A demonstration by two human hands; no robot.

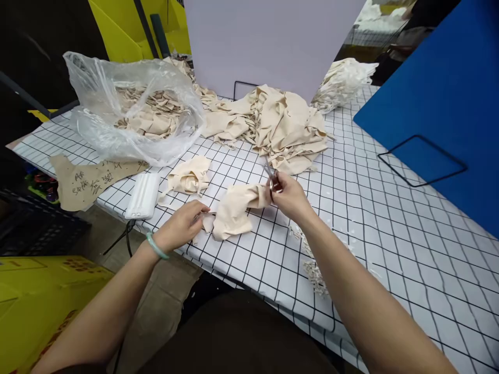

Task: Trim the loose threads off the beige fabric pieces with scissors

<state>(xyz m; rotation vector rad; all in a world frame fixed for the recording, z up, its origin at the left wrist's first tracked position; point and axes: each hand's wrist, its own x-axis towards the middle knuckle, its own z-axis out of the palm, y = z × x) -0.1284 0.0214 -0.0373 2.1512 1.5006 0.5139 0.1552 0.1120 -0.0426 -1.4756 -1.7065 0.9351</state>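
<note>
A beige fabric piece (234,210) lies crumpled on the checked tablecloth between my hands. My left hand (183,224), with a pale green bangle on the wrist, is closed at the piece's left end, its fingers pinching a narrow part of the cloth. My right hand (290,196) is wrapped round small scissors (270,171), whose blades point up and away. The right end of the cloth reaches the fingers of that hand; whether they also grip it is hidden. Beyond my left hand lies another small beige piece (190,175) with thin straps.
A clear plastic bag (91,124) of beige pieces stands back left, beside a heap of beige fabric (286,124). A white power bank (143,196) and a marked paper pattern (91,182) lie left. Small scraps (315,275) lie under my right forearm; a blue board (436,114) stands right.
</note>
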